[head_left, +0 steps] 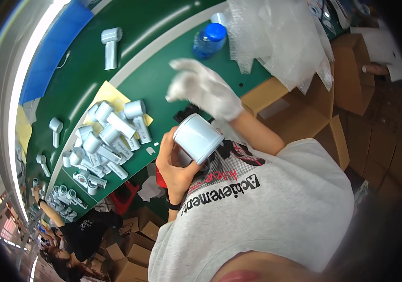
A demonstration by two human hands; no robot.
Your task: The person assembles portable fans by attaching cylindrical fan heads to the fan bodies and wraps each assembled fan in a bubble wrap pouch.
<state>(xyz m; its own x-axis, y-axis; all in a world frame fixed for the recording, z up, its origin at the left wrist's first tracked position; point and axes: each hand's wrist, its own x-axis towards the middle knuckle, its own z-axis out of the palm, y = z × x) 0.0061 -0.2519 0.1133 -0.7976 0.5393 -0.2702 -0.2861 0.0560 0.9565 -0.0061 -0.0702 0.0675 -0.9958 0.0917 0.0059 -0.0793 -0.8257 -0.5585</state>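
Observation:
Close to my chest, my bare left hand (177, 164) grips a handheld fan by its pale blue cylindrical head (198, 137). The rest of this fan is hidden by the hand and the viewing angle. My right hand (205, 89), in a white glove, is raised over the green table just beyond the fan. Its fingers are apart and slightly blurred, with nothing seen in them. To the left, a pile of similar pale blue fans (111, 134) lies partly on a yellow sheet (111, 94).
A blue-capped bottle (209, 40) stands beyond my right hand, beside clear bubble wrap (276, 37). An open cardboard box (304, 110) is on the right. Single fans, one of them a fan (111, 47), lie on the green conveyor. A co-worker in black (90, 235) reaches over the table at lower left.

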